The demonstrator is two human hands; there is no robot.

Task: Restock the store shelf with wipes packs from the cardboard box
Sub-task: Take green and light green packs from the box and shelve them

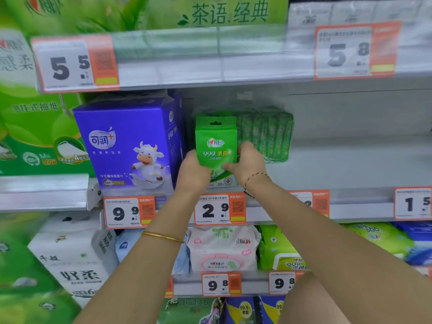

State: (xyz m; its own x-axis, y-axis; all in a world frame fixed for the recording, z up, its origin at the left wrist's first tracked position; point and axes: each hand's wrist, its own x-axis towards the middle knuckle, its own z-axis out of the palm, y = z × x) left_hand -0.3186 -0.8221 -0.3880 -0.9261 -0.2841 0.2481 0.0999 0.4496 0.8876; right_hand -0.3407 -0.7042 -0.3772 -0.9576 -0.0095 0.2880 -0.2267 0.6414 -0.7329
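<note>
- Green wipes pack (216, 142) stands upright on the shelf (327, 160), gripped low down by both hands.
- Left hand (192, 170) clasps its left edge; right hand (247, 160) its right.
- Purple box (131, 146) sits just left of the grip, more green packs (268, 134) behind-right.

The green wipes pack (216, 146) reads "999 杀菌". Below it, a price tag (219, 210) shows 2.9. The purple tissue box (131, 146) carries "可润+", and its tag (129, 212) reads 9.9. Upper shelf tags read 5.5 (74, 64) and 5.8 (355, 51); the green banner (229, 12) says "茶语.经典".
</note>
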